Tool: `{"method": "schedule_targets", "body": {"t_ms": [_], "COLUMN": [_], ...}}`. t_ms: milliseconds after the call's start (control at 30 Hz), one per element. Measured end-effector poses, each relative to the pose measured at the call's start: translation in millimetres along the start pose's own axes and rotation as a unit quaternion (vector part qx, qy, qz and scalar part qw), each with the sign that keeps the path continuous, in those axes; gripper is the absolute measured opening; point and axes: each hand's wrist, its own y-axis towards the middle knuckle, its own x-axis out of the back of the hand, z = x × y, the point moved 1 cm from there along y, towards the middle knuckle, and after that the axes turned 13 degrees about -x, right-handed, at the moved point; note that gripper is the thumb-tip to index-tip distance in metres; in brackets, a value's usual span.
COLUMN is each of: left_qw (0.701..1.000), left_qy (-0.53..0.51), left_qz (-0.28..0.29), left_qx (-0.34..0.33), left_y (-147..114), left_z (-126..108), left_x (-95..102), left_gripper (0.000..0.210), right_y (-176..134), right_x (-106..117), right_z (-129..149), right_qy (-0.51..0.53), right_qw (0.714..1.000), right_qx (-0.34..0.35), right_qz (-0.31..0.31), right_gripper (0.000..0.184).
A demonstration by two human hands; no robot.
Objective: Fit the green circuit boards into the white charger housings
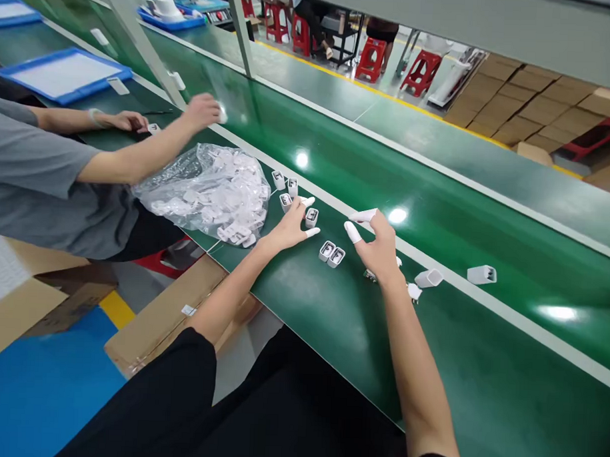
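My left hand (289,228) is over the green bench, thumb and forefinger apart in white finger cots. Between them stands a small white plastic housing (312,218) with dark parts inside; I see no clear grip on it. Just beyond that hand are several similar housings (278,179). Two more housings (332,253) stand side by side between my hands. My right hand (377,243), also in finger cots, is open with nothing between thumb and forefinger. Beside its wrist lie a hollow white housing (428,279) and a small white part (413,292), partly hidden by my arm.
A clear plastic bag (221,192) of white parts lies to the left. Beyond it, a co-worker's arm (152,146) reaches across the bench. A green conveyor belt (435,220) runs alongside, carrying another white housing (482,275). Cardboard boxes (167,310) sit below the bench edge.
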Motion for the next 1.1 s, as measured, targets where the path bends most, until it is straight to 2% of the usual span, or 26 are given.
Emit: {"method": "schedule_targets", "body": {"t_ms": [100,167,233,300,400,467,533,633,733,833,933,1100], "left_qw": [0.999,0.999,0.999,0.996,0.968,0.937,0.905,0.866,0.848,0.844,0.833,0.81], "left_qy": [0.01,0.008,0.002,-0.018,-0.054,-0.037,0.005,0.062,0.093,0.102,0.134,0.209], "left_qz": [0.041,0.045,0.029,0.005,-0.034,-0.07,-0.108,-0.171,-0.199,-0.189,-0.193,-0.215], "left_qx": [-0.014,-0.01,-0.024,-0.084,-0.241,-0.34,-0.411,-0.465,-0.483,-0.491,-0.501,-0.503], "left_y": [10.3,14.6,21.5,33.7,59.2,75.0,85.7,91.2,90.2,90.6,93.8,97.0], "left_z": [5.8,4.8,-6.7,-32.9,-94.6,-138.7,-175.2,-206.7,-214.2,-210.4,-205.9,-202.2], "left_x": [4.0,6.5,9.0,11.6,16.4,19.7,21.6,19.7,13.4,7.9,5.1,2.2], "left_gripper": [0.06,0.039,0.034,0.038,0.038,0.037,0.041,0.051,0.058,0.057,0.051,0.052], "right_y": [9.9,9.2,6.5,3.0,-4.5,-11.0,-18.1,-26.9,-31.5,-32.5,-32.0,-31.6], "right_x": [-0.6,5.9,17.1,31.3,54.1,68.0,80.2,96.6,110.2,118.0,120.4,120.8], "right_z": [4.2,4.8,8.0,17.0,40.7,57.8,71.3,82.0,84.9,83.5,80.5,77.1], "right_qy": [0.035,0.042,0.049,0.047,0.024,0.021,0.031,0.041,0.023,0.014,0.023,0.015], "right_qw": [0.999,0.999,0.998,0.997,0.999,0.998,0.99,0.98,0.982,0.988,0.989,0.989], "right_qx": [-0.018,-0.033,-0.049,-0.052,-0.031,-0.017,-0.014,-0.015,-0.018,-0.059,-0.107,-0.123], "right_qz": [-0.009,-0.007,0.001,0.013,-0.005,-0.063,-0.134,-0.193,-0.185,-0.139,-0.099,-0.082], "right_gripper": [0.011,0.01,0.008,0.006,0.013,0.026,0.03,0.026,0.023,0.016,0.009,0.006]}}
